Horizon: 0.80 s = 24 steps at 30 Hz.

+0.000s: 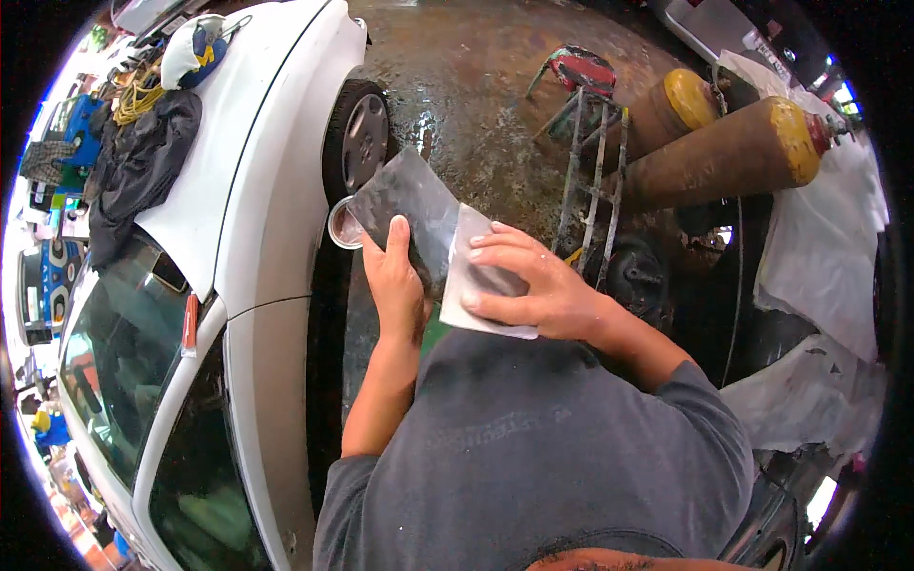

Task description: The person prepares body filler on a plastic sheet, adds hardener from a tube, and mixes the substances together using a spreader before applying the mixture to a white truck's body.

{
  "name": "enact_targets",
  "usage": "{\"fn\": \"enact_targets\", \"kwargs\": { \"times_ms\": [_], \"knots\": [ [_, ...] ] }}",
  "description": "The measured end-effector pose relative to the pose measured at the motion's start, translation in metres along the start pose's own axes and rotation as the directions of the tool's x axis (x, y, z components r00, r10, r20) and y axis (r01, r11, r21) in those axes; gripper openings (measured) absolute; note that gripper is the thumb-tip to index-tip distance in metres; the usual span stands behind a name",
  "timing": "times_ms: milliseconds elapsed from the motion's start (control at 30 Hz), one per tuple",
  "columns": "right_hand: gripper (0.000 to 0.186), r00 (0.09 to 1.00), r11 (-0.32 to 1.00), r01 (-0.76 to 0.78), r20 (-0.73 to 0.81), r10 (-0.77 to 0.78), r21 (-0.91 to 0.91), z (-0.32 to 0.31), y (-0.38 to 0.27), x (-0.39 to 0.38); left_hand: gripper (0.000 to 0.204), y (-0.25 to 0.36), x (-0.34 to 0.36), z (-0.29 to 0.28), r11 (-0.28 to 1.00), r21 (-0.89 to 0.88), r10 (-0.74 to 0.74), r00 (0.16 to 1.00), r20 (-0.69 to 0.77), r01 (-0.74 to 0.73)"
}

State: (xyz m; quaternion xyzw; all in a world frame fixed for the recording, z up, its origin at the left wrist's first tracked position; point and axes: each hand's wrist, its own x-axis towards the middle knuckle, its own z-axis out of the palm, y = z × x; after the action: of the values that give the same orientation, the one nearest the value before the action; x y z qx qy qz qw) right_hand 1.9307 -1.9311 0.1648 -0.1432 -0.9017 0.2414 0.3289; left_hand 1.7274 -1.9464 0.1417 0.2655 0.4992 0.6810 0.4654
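My left hand (395, 271) grips a dark grey, glossy sheet (405, 181) with its thumb lying on the face. A round, pale-rimmed container with brownish contents (340, 226) shows behind the sheet's left corner by that hand's fingers; I cannot tell whether they hold it. My right hand (524, 281) is closed on the sheet's right part, a folded whitish flap (466, 252), with fingers across it. Both hands are in front of my grey shirt, beside the front wheel (365, 141) of a white car.
The white car (262, 143) fills the left, with a dark cloth (148, 162) and a red stick-like item (190, 324) on it. Right are a red-topped stool (581, 67), metal ladder (600, 171), two gas cylinders (724, 152) and draped sheeting (814, 276). The floor (447, 57) is wet.
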Motion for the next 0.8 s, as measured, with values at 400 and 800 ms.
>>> {"fn": "enact_targets", "kwargs": {
  "times_ms": [400,800],
  "knots": [
    [0.047,0.926,0.925,-0.378,0.0,0.379,-0.027,0.081,0.09,-0.045,0.032,0.009,0.018,-0.059,0.919,-0.357,-0.211,0.974,-0.081,0.169],
    [0.049,0.359,-0.287,-0.336,0.403,0.842,0.897,0.202,0.155,0.041,0.037,0.058,0.077,-0.28,0.926,-0.37,-0.078,0.927,-0.368,-0.069]
  ]
}}
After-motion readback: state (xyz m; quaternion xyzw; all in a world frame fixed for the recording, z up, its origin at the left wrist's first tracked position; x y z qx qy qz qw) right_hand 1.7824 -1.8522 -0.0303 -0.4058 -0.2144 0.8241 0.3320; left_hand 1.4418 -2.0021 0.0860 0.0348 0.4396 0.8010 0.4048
